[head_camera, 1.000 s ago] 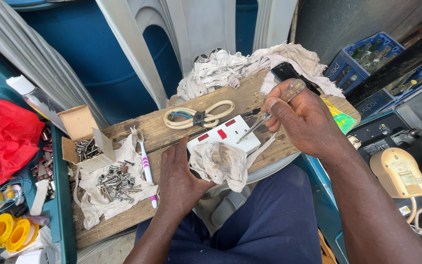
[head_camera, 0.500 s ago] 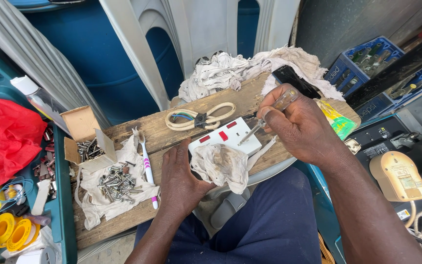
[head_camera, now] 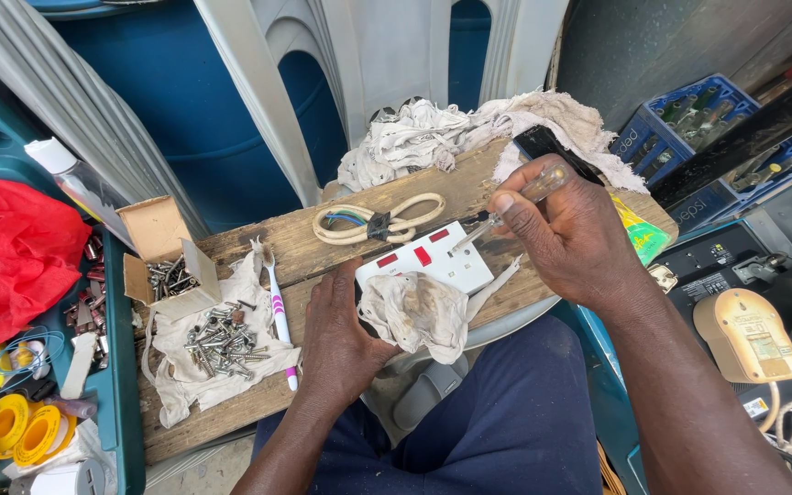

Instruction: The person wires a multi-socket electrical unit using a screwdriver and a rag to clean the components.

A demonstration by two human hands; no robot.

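My right hand (head_camera: 579,234) grips a clear-handled screwdriver (head_camera: 506,209), tip on the white socket plate (head_camera: 428,261) mid-plank (head_camera: 323,243); my left hand (head_camera: 341,339) pins its near edge. I judge a screw being driven; next needs steady downward turning.

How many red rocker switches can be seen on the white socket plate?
2. Both sit on the white socket plate: one red switch near its left end, the other red switch toward the right; the rag may hide more.

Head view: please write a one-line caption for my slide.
Right hand sets a screwdriver on a white socket plate steadied by the left hand.
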